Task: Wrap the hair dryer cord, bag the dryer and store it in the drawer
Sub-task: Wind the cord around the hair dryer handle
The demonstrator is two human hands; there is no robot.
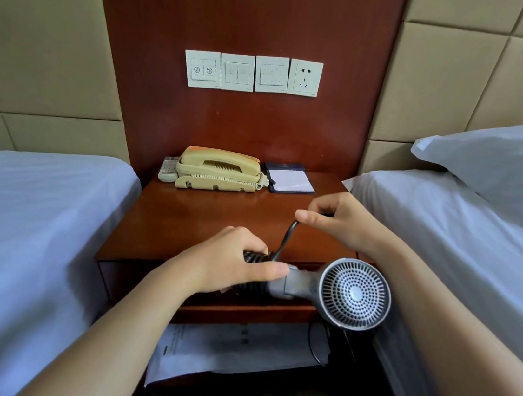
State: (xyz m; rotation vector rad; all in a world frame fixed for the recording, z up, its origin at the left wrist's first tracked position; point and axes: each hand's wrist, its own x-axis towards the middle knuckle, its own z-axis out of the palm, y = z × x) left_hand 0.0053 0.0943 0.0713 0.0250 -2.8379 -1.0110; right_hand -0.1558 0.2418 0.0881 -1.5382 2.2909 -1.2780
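A grey hair dryer point(347, 292) hangs in the air in front of the wooden nightstand point(217, 218), its round rear grille facing me. My left hand point(232, 260) grips its handle, which has several turns of black cord point(254, 256) wound around it. My right hand point(337, 221) pinches the free end of the cord above the handle, and the cord runs taut down to the coil. The drawer point(240, 298) under the nightstand top stands pulled out a little, mostly hidden behind my hands and the dryer.
A beige telephone point(217, 170), a remote and a notepad point(290, 180) lie at the back of the nightstand. Beds with white sheets flank it, left point(22, 233) and right point(449, 222). White paper or plastic point(233, 350) lies on the lower shelf. Wall switches and a socket point(304, 78) sit above.
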